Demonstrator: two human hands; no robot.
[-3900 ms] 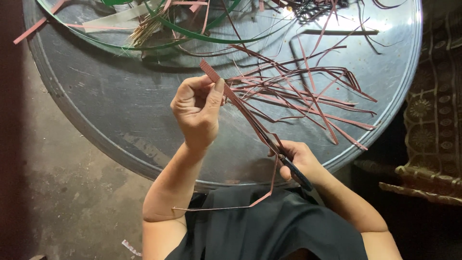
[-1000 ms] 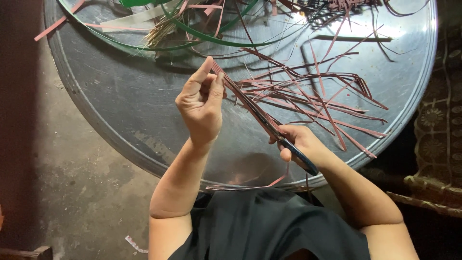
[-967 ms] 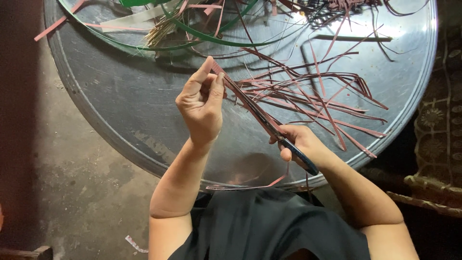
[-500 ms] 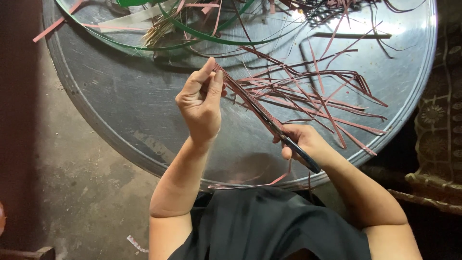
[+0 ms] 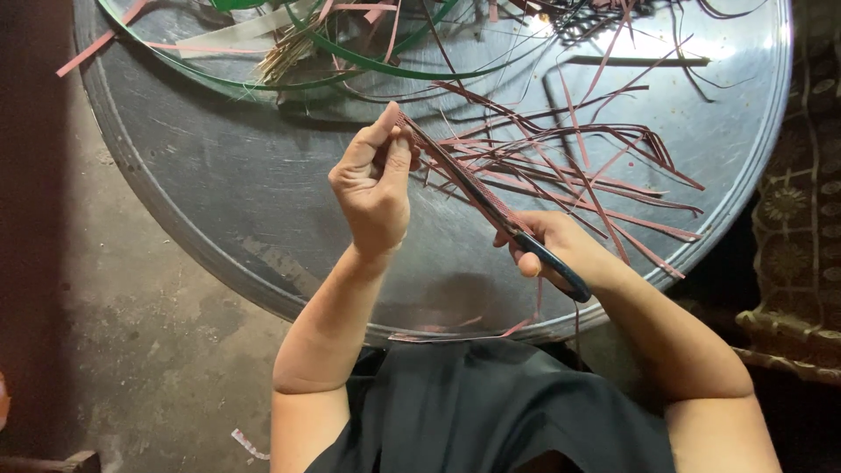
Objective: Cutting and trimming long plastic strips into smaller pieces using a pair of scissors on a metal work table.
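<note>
Fingers of the left hand pinch together on the top end of a long reddish strip. Its other end runs down to the right hand. That hand is wrapped tight around a tool with a blue handle, pressed against the strip. Both hands are above a big round metal tray. More reddish strips lie spread on the tray. Green bands curl at its far side. A small white scrap lies on the grey floor.

Round metal tray; green hoops; concrete floor.
</note>
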